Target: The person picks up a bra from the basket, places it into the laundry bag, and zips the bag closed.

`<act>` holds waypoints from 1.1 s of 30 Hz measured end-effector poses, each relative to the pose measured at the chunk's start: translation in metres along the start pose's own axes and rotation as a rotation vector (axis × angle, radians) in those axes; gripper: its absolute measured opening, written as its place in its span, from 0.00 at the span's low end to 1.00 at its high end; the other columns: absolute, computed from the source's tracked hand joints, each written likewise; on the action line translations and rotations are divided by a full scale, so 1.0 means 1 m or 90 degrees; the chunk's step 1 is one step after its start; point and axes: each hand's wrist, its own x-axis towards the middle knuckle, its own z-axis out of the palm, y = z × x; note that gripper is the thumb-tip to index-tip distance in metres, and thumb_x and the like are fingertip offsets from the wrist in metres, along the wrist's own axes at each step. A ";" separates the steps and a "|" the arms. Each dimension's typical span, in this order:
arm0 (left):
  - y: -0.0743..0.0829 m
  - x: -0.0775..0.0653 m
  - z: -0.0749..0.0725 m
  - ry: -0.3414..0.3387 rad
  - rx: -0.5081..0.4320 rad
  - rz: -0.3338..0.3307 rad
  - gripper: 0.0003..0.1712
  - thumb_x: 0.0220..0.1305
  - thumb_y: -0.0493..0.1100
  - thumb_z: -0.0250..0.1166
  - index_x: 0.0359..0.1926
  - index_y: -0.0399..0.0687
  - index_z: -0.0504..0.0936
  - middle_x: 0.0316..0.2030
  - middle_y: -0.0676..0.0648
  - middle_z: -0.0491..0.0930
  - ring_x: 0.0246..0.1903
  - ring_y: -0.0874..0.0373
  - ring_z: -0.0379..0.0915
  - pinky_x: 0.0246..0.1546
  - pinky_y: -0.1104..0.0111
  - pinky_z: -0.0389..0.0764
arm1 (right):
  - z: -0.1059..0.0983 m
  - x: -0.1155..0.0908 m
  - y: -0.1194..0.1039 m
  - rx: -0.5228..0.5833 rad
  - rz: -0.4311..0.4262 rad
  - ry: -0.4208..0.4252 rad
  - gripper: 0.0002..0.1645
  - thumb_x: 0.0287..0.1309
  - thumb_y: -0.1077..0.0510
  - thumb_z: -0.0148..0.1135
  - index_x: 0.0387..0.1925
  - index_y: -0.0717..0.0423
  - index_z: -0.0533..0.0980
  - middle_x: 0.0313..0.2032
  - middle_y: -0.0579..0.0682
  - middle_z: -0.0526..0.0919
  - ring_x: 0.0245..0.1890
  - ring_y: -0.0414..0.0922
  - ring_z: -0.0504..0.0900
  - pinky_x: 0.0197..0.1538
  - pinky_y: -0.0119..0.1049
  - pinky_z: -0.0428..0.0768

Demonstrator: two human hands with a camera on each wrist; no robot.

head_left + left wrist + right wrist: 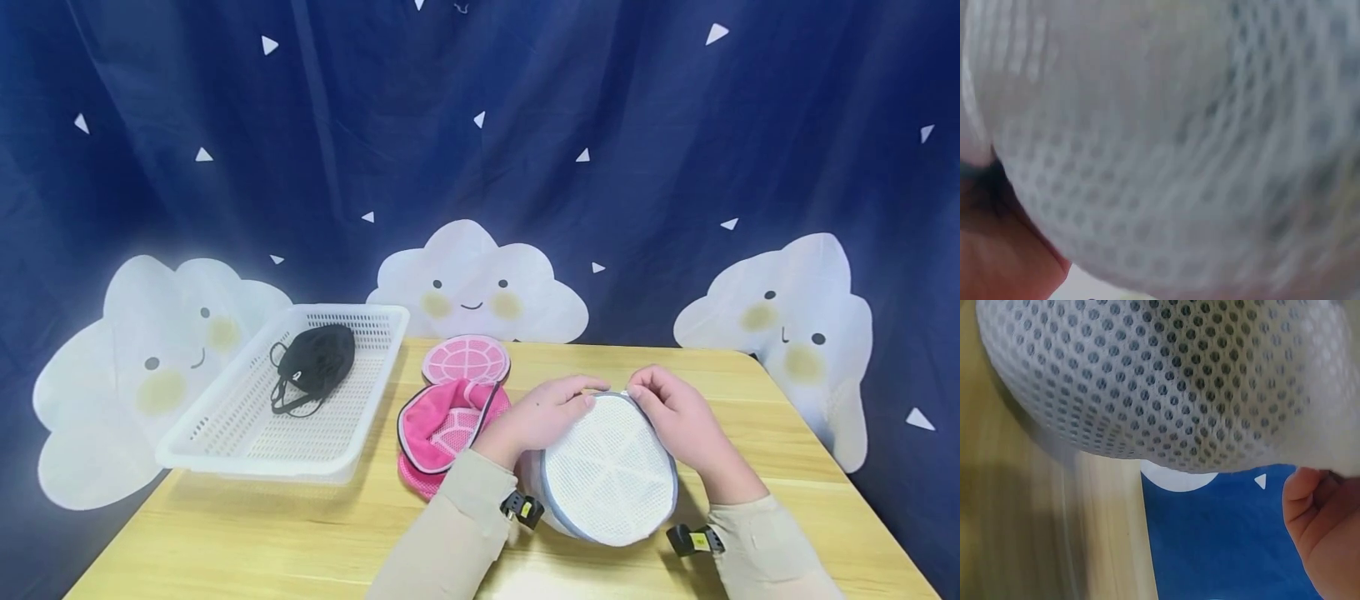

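The right hand's fingers are bent in a pinch on the top rim of the white bag; the right hand comes at it from the right. The left hand grips the same rim just beside, at the upper left, thumb towards the front and fingers over the edge. The bag is held between both forearms, its round mesh end tilted towards the person and edged in grey-blue; I cannot tell whether its lower edge touches the bench. Its mesh fills most of the left wrist view, blurred.

Each sleeve is beige, with a small black camera at the cuff. Just left of the left hand lies the pink bag, its mouth gaping within a dark-edged rim, and behind it a pink disc. Farther left stands the white basket, with the black pouch inside, straps loose. A navy curtain with smiling clouds hangs behind the bench
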 end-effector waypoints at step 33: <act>0.008 -0.001 0.010 -0.059 0.028 -0.006 0.15 0.76 0.57 0.55 0.35 0.58 0.81 0.28 0.59 0.78 0.35 0.65 0.73 0.39 0.73 0.73 | 0.011 -0.002 -0.007 0.033 -0.053 -0.094 0.07 0.73 0.58 0.58 0.35 0.44 0.76 0.31 0.42 0.80 0.29 0.40 0.77 0.32 0.34 0.75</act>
